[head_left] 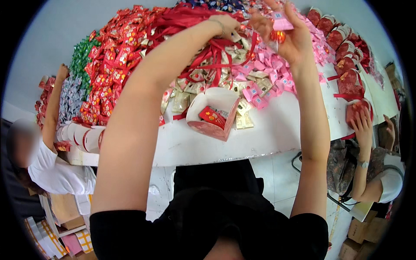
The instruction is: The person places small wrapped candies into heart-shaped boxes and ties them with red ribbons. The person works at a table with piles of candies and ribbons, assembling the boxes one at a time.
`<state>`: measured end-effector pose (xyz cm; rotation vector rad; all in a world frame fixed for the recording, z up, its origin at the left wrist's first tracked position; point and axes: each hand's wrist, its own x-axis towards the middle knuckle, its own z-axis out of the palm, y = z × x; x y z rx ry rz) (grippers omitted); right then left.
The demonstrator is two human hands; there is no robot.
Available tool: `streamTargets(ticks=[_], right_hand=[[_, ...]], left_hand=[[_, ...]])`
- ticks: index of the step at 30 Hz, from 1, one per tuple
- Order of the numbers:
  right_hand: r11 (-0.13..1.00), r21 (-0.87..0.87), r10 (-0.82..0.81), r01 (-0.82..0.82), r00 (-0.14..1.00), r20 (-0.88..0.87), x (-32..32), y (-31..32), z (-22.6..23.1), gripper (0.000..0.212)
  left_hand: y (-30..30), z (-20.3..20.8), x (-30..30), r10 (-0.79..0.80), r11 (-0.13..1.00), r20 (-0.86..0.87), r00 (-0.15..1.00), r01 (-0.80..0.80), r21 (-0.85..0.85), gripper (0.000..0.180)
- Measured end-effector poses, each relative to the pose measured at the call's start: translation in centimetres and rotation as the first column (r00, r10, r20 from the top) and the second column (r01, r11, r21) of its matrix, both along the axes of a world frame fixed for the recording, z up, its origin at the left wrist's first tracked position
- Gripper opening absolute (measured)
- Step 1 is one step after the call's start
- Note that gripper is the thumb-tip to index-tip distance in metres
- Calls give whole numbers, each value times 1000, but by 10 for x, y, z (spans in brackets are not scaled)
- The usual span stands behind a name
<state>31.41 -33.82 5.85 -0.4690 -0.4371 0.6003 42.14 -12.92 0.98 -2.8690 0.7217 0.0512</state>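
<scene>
My left hand (pixel 226 27) reaches into the pile at the far middle, its fingers bent down among red ribbons (pixel 215 65) and gold packets (pixel 190 88). What lies under those fingertips is hidden. Raised over the pink packets (pixel 277 71), my right hand (pixel 291 47) has its palm turned up and fingers curled around a pink packet (pixel 281 21) and a shiny orange-red wrapped ball (pixel 278 37). In front of me stands an open red-and-white paper box (pixel 212 96), with a red packet (pixel 212 116) and other small packets inside.
Heaps of red packets (pixel 106 86), green ones (pixel 82 54) and silvery ones (pixel 71 97) cover the left of the white table (pixel 277 134). Filled red boxes (pixel 349 82) line the right side. One person (pixel 63 169) is at the left, another's hand (pixel 362 123) touches a box at right.
</scene>
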Motion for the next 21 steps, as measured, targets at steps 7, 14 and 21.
streamTargets(ticks=[7,14,21], right_hand=[[886,-357,47,296,709,703,-132,63,-18,14],[738,-250,167,627,190,968,-144,42,-13,21],[415,-264,62,871,262,963,-173,31,-71,107]], left_hand=[[27,24,-20,71,952,390,918,55,-302,26],[62,83,-81,-65,955,542,838,210,-210,17],[67,131,-148,-238,963,702,671,256,82,18]])
